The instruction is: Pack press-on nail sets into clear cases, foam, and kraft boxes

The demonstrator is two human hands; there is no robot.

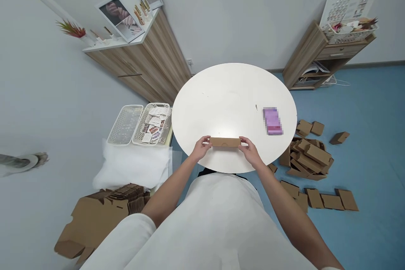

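Observation:
A long, narrow brown cardboard box (225, 142) is at the near edge of the white oval table (228, 88), its long side facing me. My left hand (201, 148) grips the box's left end between thumb and fingers. At the other end my right hand (249, 151) holds it the same way. The box looks closed; whether it rests on the tabletop or is slightly raised, I cannot tell. To the right on the table lies a purple rectangular item (272, 121), blurred into blocks.
On the floor at right, a carton (306, 158) overflows with cardboard boxes, and several more boxes (332, 201) lie around it. At left are white baskets (125, 124), one holding small packets, white padding (136, 162) and a stack of flat cardboard (101, 215). Wooden cabinets (155, 50) stand behind.

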